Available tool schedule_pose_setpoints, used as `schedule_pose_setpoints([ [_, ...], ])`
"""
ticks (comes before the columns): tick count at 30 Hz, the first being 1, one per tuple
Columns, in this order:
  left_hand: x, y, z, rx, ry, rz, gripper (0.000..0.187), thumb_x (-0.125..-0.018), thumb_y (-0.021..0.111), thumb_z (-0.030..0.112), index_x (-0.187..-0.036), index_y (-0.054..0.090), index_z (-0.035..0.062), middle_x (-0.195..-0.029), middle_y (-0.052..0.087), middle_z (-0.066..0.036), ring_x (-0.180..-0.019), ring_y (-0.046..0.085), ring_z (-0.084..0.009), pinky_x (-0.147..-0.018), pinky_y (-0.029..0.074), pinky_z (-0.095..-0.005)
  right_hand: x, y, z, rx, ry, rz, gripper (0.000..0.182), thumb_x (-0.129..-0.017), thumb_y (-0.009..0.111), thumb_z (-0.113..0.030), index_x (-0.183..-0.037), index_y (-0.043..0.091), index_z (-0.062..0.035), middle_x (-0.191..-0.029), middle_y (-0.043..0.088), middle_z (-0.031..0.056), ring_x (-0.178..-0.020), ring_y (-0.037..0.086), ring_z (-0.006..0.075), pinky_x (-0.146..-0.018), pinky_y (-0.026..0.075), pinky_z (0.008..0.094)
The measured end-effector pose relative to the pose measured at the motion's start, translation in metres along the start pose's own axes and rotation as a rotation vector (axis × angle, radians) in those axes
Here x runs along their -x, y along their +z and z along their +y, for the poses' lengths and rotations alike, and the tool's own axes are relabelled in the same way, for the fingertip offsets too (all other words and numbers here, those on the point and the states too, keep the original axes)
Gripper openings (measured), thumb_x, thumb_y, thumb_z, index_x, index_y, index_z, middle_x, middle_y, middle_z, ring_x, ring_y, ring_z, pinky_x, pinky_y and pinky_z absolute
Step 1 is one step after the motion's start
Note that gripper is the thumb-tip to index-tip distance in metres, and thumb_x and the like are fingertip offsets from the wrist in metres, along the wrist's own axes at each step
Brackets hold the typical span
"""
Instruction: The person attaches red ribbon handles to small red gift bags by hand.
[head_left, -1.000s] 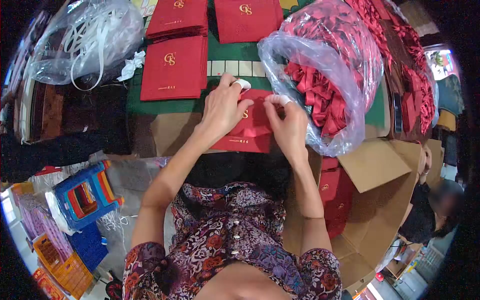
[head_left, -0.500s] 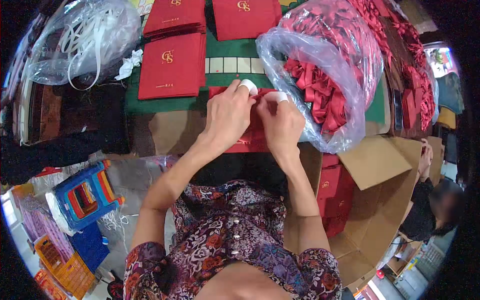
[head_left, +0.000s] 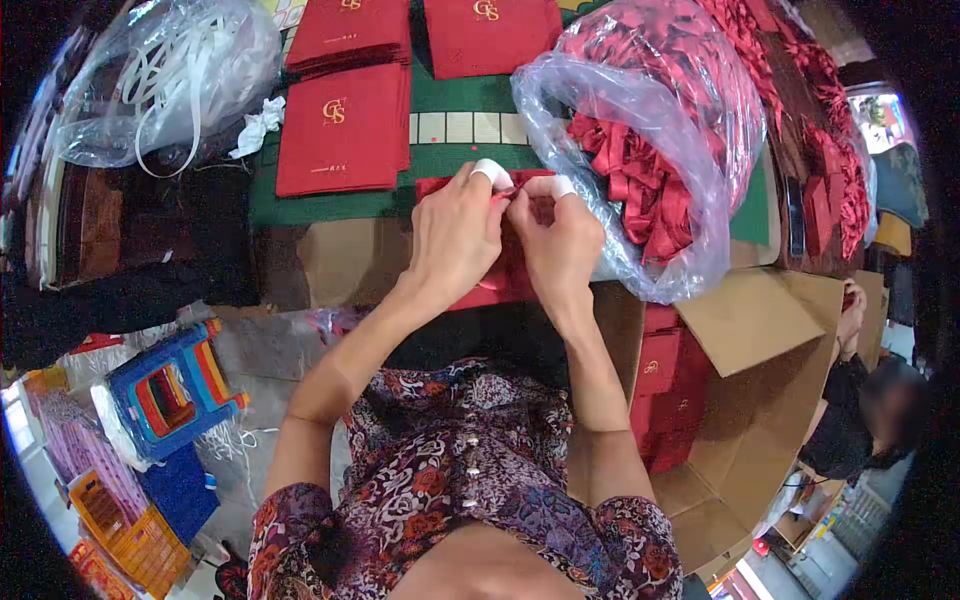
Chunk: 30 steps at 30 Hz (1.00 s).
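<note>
A red card pouch (head_left: 505, 287) lies at the near edge of the table, partly covered by both hands. Over its upper part, my left hand (head_left: 455, 235) has thumb and index finger pinched on a thin red ribbon (head_left: 511, 190). My right hand (head_left: 560, 238) pinches the same ribbon from the other side, fingertips nearly touching the left ones. White covers wrap a finger of each hand. To the upper left sits a stack of red pouches (head_left: 338, 140) with gold lettering. Just right of my hands, a clear plastic bag (head_left: 690, 275) spills red ribbons (head_left: 640, 190).
More red pouches (head_left: 492, 38) lie at the back. A bag of white ribbons (head_left: 175, 80) is at the far left. An open cardboard box (head_left: 755, 400) holding red pouches stands by my right arm. Another person (head_left: 850, 420) is at the right edge.
My fingertips have come closer together and a piece of ribbon now shows between them. My right hand has shifted slightly left.
</note>
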<state>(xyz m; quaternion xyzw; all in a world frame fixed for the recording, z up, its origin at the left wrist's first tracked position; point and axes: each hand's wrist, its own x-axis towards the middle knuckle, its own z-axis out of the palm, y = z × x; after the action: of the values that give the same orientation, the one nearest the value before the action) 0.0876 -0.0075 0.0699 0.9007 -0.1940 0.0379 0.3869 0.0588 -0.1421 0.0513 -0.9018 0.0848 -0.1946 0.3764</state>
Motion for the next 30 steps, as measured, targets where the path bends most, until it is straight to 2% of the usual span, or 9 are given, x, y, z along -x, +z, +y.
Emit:
schedule_pose_setpoints([
  [5, -0.001, 0.003, -0.01, -0.016, 0.0, 0.039, 0.017, -0.089, 0.065, 0.011, -0.101, 0.062, -0.0001, -0.097, 0.063, -0.018, -0.082, 0.065, -0.0412, -0.069, 0.052, -0.05, 0.003, -0.012, -0.007, -0.176, 0.075, -0.045, 0.012, -0.087, 0.073, -0.008, -0.097, 0.069, -0.0023, -0.084, 0.073, 0.0114, -0.073, 0.071, 0.0178, -0.067, 0.055, 0.0319],
  [13, 0.003, 0.006, -0.003, -0.037, -0.004, -0.015, 0.012, -0.089, 0.066, 0.012, -0.1, 0.066, 0.0063, -0.092, 0.063, -0.014, -0.08, 0.064, -0.0389, -0.067, 0.051, -0.0459, 0.002, -0.016, 0.003, 0.119, -0.156, -0.105, 0.012, -0.087, 0.073, -0.008, -0.098, 0.069, -0.0044, -0.083, 0.068, 0.0107, -0.071, 0.068, 0.0208, -0.063, 0.052, 0.0338],
  [15, 0.004, 0.004, -0.006, -0.053, 0.014, -0.009, 0.011, -0.089, 0.065, 0.012, -0.097, 0.066, 0.0035, -0.092, 0.062, -0.015, -0.077, 0.064, -0.0394, -0.066, 0.052, -0.0471, -0.005, -0.021, 0.004, 0.133, -0.19, -0.123, 0.012, -0.087, 0.072, -0.008, -0.098, 0.07, -0.0046, -0.082, 0.067, 0.0112, -0.07, 0.068, 0.0218, -0.063, 0.051, 0.0345],
  [17, 0.007, 0.001, -0.005, -0.065, 0.031, -0.01, 0.011, -0.09, 0.064, 0.011, -0.095, 0.066, 0.0007, -0.092, 0.061, -0.016, -0.075, 0.065, -0.04, -0.064, 0.053, -0.0484, -0.015, -0.033, -0.001, -0.134, -0.082, -0.146, 0.011, -0.087, 0.072, -0.01, -0.097, 0.071, -0.0039, -0.084, 0.067, 0.0135, -0.071, 0.068, 0.0242, -0.063, 0.05, 0.0348],
  [19, 0.011, -0.003, 0.001, -0.07, 0.117, 0.015, 0.011, -0.09, 0.064, 0.011, -0.095, 0.066, 0.0015, -0.089, 0.06, -0.014, -0.072, 0.065, -0.0364, -0.062, 0.053, -0.0466, -0.029, -0.04, 0.004, -0.071, -0.118, -0.117, 0.013, -0.088, 0.072, -0.013, -0.094, 0.073, -0.0023, -0.083, 0.068, 0.014, -0.071, 0.068, 0.0244, -0.065, 0.05, 0.0344],
  [22, 0.019, 0.001, 0.002, -0.123, 0.162, 0.019, 0.014, -0.086, 0.068, 0.011, -0.1, 0.069, 0.006, -0.091, 0.063, -0.011, -0.076, 0.065, -0.0339, -0.064, 0.052, -0.043, -0.048, -0.05, 0.008, 0.012, -0.113, -0.539, 0.024, -0.086, 0.074, -0.022, -0.092, 0.075, 0.0009, -0.078, 0.07, 0.0136, -0.069, 0.066, 0.021, -0.065, 0.05, 0.0341],
  [23, 0.02, 0.001, 0.003, -0.123, 0.165, 0.02, 0.014, -0.086, 0.068, 0.011, -0.1, 0.069, 0.006, -0.091, 0.063, -0.011, -0.076, 0.065, -0.0339, -0.064, 0.052, -0.043, -0.055, -0.053, 0.007, 0.013, -0.113, -0.536, 0.024, -0.086, 0.074, -0.022, -0.092, 0.075, 0.0009, -0.078, 0.07, 0.0136, -0.069, 0.066, 0.021, -0.065, 0.05, 0.0341],
  [26, 0.023, 0.002, 0.003, -0.149, 0.306, 0.111, 0.016, -0.081, 0.07, 0.008, -0.096, 0.07, 0.0048, -0.091, 0.064, -0.008, -0.076, 0.066, -0.028, -0.065, 0.053, -0.039, -0.073, -0.055, 0.008, 0.053, 0.081, -0.885, 0.026, -0.084, 0.074, -0.022, -0.09, 0.074, 0.0035, -0.071, 0.069, 0.0114, -0.07, 0.063, 0.0091, -0.066, 0.051, 0.0311],
  [30, 0.023, 0.004, 0.001, -0.15, 0.341, 0.114, 0.016, -0.081, 0.07, 0.007, -0.096, 0.07, 0.005, -0.09, 0.064, -0.007, -0.075, 0.066, -0.0277, -0.065, 0.053, -0.0387, -0.077, -0.044, 0.035, -0.113, -0.089, -0.906, 0.03, -0.083, 0.073, -0.032, -0.084, 0.077, -0.0021, -0.069, 0.069, 0.0154, -0.061, 0.066, 0.0198, -0.063, 0.051, 0.0355],
])
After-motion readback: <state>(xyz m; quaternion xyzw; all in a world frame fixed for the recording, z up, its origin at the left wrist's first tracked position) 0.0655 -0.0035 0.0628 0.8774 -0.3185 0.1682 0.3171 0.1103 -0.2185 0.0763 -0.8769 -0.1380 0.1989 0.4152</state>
